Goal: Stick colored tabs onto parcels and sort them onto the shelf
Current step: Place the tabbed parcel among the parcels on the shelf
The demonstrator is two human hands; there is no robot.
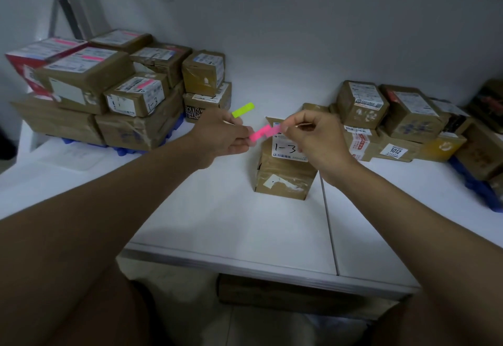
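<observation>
Both my bare forearms reach out over a white table (231, 223). My left hand (220, 138) pinches a small stack of sticky tabs: a bright pink paper tab strip (262, 132) juts right from between thumb and fingers, and a yellow-green paper tab (243, 110) sticks up behind the knuckles. My right hand (315, 138) has its fingers curled, thumb and forefinger pinching the far end of the pink strip. The two hands meet just above a small brown cardboard parcel (283, 174) standing alone on the table, its white label marked "1-3" by hand. At the left sits a stack of brown cardboard parcels (109, 95), several with pink tabs across their white labels, resting on something blue (128, 151). At the right lies a second cluster of brown parcels (402, 122) showing no colored tabs that I can make out. A plain grey wall (299, 18) stands behind.
</observation>
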